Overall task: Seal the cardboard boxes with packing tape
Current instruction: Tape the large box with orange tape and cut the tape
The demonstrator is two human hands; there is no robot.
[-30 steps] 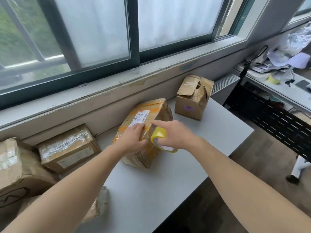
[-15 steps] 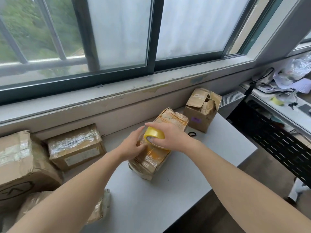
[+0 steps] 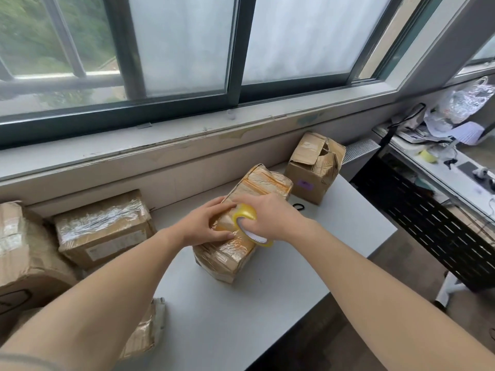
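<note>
Hands meet over the middle of the table (image 3: 241, 322), where we see both bare forearms reach in from the lower edge. The left hand (image 3: 206, 226) lies flat on the near end of the long box (image 3: 261, 187), fingers straight and spread, pressing down and gripping nothing. The right hand (image 3: 270, 218) is curled round the yellow tape roll (image 3: 247, 223), which we see tilted on edge, touching the box top just beside the left fingertips. The long box rests on the table, running away from us towards the window wall. It is brown, crumpled and wrapped in glossy tape with orange bands. Behind it stands a small box (image 3: 313, 167) with torn flaps; to the left lies a taped box (image 3: 104, 228).
</note>
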